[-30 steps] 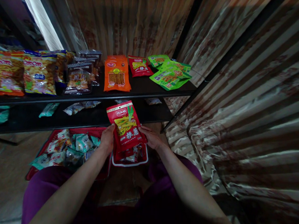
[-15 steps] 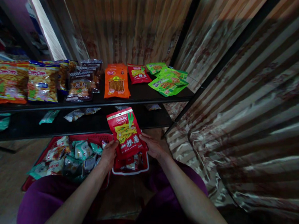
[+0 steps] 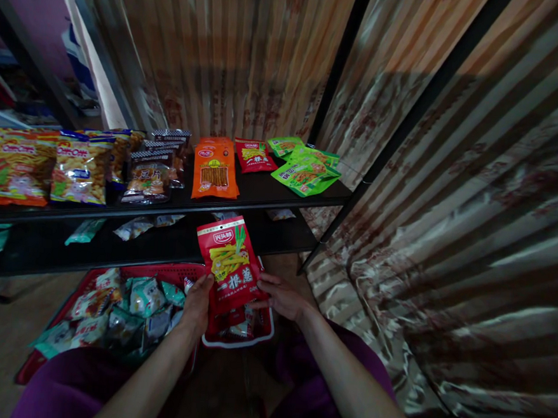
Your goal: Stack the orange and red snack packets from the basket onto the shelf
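Both hands gripped one red snack packet (image 3: 228, 266) — left hand (image 3: 196, 303) and right hand (image 3: 281, 296) closed on its lower edges — above the red basket (image 3: 179, 271).

Snack packet (image 3: 230, 266) at centre, between left hand (image 3: 196, 302) at 8 o'clock and right hand (image 3: 282, 296) at 4 o'clock. Basket (image 3: 114, 306) at 8 o'clock, on floor. Shelf (image 3: 265, 192) at 12 o'clock, behind.
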`<action>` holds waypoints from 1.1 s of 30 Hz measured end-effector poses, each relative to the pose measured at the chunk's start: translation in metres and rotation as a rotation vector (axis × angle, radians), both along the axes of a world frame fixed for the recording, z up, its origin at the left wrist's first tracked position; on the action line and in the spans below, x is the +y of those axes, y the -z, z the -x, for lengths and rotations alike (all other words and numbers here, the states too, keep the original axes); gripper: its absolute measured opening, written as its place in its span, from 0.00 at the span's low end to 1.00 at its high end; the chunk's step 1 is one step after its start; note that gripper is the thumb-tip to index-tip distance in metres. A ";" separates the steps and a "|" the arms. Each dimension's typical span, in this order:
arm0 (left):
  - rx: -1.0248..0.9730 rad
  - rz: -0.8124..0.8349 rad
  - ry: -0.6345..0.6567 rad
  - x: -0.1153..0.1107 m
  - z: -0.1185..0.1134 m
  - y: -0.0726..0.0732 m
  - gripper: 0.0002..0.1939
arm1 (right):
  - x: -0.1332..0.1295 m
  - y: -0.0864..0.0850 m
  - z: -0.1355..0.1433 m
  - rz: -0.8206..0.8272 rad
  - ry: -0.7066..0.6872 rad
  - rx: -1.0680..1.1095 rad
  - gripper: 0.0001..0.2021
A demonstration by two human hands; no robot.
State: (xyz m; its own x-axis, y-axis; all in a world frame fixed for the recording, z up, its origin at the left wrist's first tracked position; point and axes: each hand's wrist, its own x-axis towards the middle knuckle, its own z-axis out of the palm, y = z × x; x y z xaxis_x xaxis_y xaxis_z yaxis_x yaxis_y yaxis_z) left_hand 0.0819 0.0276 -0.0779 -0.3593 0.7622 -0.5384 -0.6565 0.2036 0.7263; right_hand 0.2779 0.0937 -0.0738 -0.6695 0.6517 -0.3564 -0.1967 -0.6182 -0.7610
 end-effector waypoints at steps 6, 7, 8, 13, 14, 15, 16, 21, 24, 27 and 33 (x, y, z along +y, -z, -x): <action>-0.060 0.043 -0.007 -0.001 0.001 -0.010 0.03 | 0.000 0.006 -0.001 -0.064 -0.031 0.029 0.19; -0.064 0.048 0.020 -0.004 0.002 -0.011 0.04 | 0.001 0.008 0.000 -0.064 -0.022 0.032 0.19; -0.072 0.044 0.058 -0.007 0.002 -0.012 0.06 | 0.001 0.008 0.000 -0.066 -0.011 0.035 0.19; -0.130 -0.079 0.205 -0.025 0.005 -0.008 0.14 | 0.002 0.003 0.002 -0.078 -0.014 0.038 0.18; -0.129 -0.099 0.209 -0.027 0.005 -0.007 0.14 | 0.002 0.001 0.002 -0.082 -0.023 0.038 0.18; -0.125 -0.114 0.207 -0.028 0.006 -0.005 0.14 | 0.001 0.000 0.003 -0.086 -0.035 0.038 0.19; -0.121 -0.123 0.204 -0.029 0.006 -0.005 0.14 | 0.001 -0.002 0.003 -0.091 -0.044 0.038 0.20; -0.105 -0.148 0.199 -0.027 0.006 -0.008 0.14 | -0.001 -0.005 0.004 -0.079 -0.020 0.045 0.22; -0.113 -0.173 0.190 -0.027 0.005 -0.013 0.13 | 0.000 -0.005 0.005 -0.064 -0.002 0.061 0.21; -0.120 -0.197 0.171 -0.028 0.001 -0.016 0.13 | 0.001 -0.005 0.005 -0.051 0.006 0.070 0.23; -0.095 -0.199 0.154 -0.029 -0.011 -0.017 0.17 | -0.002 -0.005 0.007 -0.030 0.045 0.057 0.25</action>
State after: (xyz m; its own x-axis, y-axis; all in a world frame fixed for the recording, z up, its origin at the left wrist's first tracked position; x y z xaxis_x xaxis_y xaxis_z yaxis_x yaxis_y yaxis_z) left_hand 0.0929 -0.0017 -0.0609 -0.1862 0.8981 -0.3985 -0.6957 0.1659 0.6989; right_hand 0.2706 0.0919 -0.0685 -0.6579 0.6914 -0.2986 -0.2674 -0.5851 -0.7656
